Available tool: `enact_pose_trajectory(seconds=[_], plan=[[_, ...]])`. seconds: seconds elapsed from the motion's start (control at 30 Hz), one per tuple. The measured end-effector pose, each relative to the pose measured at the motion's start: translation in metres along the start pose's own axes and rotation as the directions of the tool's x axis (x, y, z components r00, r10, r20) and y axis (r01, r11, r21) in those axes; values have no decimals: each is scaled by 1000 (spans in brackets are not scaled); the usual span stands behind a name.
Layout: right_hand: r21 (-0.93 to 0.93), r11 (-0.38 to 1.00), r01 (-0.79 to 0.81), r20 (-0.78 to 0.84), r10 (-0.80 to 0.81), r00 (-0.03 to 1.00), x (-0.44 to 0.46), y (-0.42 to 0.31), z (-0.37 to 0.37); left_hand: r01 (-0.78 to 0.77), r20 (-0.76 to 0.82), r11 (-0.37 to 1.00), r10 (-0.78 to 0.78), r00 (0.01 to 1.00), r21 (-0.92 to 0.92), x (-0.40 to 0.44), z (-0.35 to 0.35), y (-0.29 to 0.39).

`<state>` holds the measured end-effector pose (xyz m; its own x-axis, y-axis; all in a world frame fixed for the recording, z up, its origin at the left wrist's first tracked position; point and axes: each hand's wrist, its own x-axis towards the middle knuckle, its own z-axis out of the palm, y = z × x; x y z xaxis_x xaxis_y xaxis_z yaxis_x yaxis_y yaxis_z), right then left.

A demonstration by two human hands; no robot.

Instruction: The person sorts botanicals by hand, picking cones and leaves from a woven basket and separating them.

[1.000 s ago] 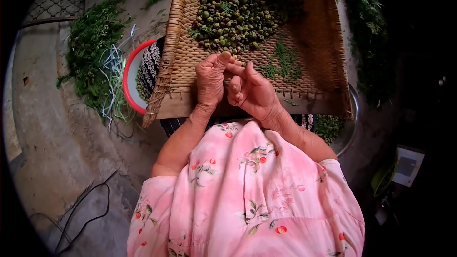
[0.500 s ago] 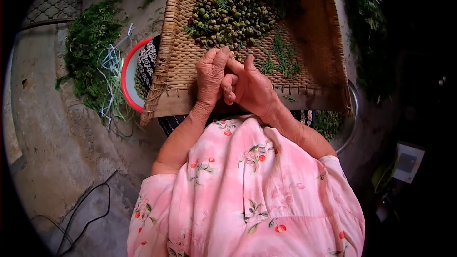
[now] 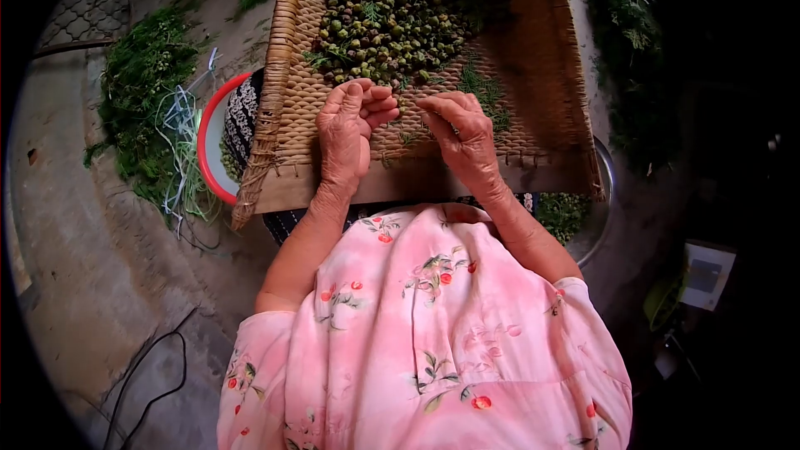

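Observation:
A wicker basket (image 3: 279, 75) lies over my lap, with a heap of small round green and brown cones (image 3: 383, 29) at its far side. My left hand (image 3: 350, 129) is above the near part of the weave, its fingers curled and thumb against them; what it holds, if anything, is hidden. To its right, apart from it, my right hand (image 3: 463, 133) has its thumb and forefinger close together over the basket; anything between them is too small to make out. Green sprigs (image 3: 483, 87) lie on the weave beyond my right hand.
Left of the basket is a red-rimmed basin (image 3: 204, 137), beside tangled pale strings (image 3: 179, 117) and a pile of green branches (image 3: 146, 92). A metal-rimmed pan (image 3: 608, 200) with greenery shows at the right. More branches (image 3: 617, 0) lie back right; a black cable (image 3: 179, 367) is at the lower left.
My hands, which were touching, have moved apart, and my right hand has turned with its back upward. The whole view has shifted, so the basket appears farther left.

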<state>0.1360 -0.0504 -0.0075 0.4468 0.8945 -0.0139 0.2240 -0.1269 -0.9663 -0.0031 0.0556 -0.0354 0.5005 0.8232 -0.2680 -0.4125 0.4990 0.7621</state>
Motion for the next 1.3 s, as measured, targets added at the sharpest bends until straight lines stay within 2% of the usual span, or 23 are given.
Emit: enact_pose_trajectory(seconds=[0.03, 0.07, 0.1, 0.13, 0.2, 0.27, 0.33, 0.4, 0.43, 0.47, 0.6, 0.67, 0.8, 0.87, 1.0, 1.2, 1.3], plan=[[-350, 910, 222, 20, -229, 973, 3, 3, -3, 16, -11, 1000, -17, 1000, -26, 1, 0, 1], [-641, 657, 397, 120, -425, 897, 4, 6, -5, 31, -23, 998, -32, 999, -52, 2, -1, 2], [-624, 689, 367, 154, -352, 923, 3, 14, -5, 41, -22, 997, -43, 999, -73, 3, -3, 3], [-625, 687, 370, 157, -354, 922, 1, 19, -7, 39, -22, 996, -41, 999, -75, 3, -4, 4], [-692, 611, 385, 218, -331, 918, -2, 28, -14, 42, -14, 989, -44, 999, -144, 5, -6, 6], [-696, 646, 313, 148, -297, 943, -4, 36, -28, 37, -6, 986, -38, 999, -161, 5, -8, 7], [-762, 609, 220, 26, -311, 950, -4, 45, -41, 37, 5, 984, -37, 999, -177, 5, -10, 6], [-784, 596, 177, -7, -292, 956, -1, 35, -41, 30, -13, 982, -33, 999, -185, 6, -9, 6], [-765, 610, 206, -7, -327, 945, 3, 32, -36, 30, -10, 983, -32, 999, -183, 6, -9, 4], [-746, 624, 235, -9, -362, 932, 6, 28, -29, -21, -73, 981, 7, 997, -195, 6, -9, 3], [-640, 643, 421, 169, -418, 893, 19, 9, 18, -140, -212, 977, 104, 972, -163, 0, -1, 3], [-652, 546, 526, 288, -463, 838, 28, 7, 38, -158, -223, 977, 123, 967, -146, 1, -4, 3], [-631, 563, 534, 365, -393, 844, 33, 16, 46, -132, -178, 981, 106, 978, -144, 2, -7, 4], [-685, 537, 492, 380, -314, 870, 27, 21, 35, -111, -174, 985, 88, 981, -129, 2, -6, 5], [-721, 583, 375, 276, -256, 927, 2, 28, 4, -87, -182, 986, 60, 981, -141, 3, -3, 7], [-702, 637, 319, 101, -354, 930, 1, 35, -19, -75, -161, 988, 53, 986, -131, 6, -4, 4], [-702, 621, 349, 105, -394, 913, 31, 26, -1, -65, -160, 990, 45, 986, -123, 6, -3, 4]])
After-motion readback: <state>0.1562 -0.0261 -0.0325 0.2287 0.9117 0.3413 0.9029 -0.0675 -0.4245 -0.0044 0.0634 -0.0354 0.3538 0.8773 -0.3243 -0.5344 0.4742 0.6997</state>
